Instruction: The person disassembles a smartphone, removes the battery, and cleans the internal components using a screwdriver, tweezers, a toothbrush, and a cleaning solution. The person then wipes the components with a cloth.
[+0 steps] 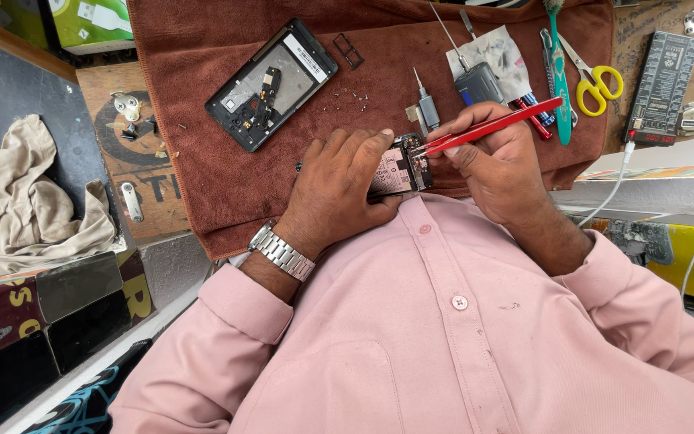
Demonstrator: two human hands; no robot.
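The left hand (335,185) clamps an opened phone (402,167) against the brown towel (202,193), fingers curled over its near end. The right hand (496,161) pinches red tweezers (487,128), whose tips touch the phone's exposed board just beyond the left fingertips. A second open phone (271,84) lies well apart, up-left of the grip.

The left hand (339,189) covers most of the open phone (399,169). The tweezers' (491,127) tips are too small to see. At twelve o'clock, the toothbrush (557,76) is cut off.
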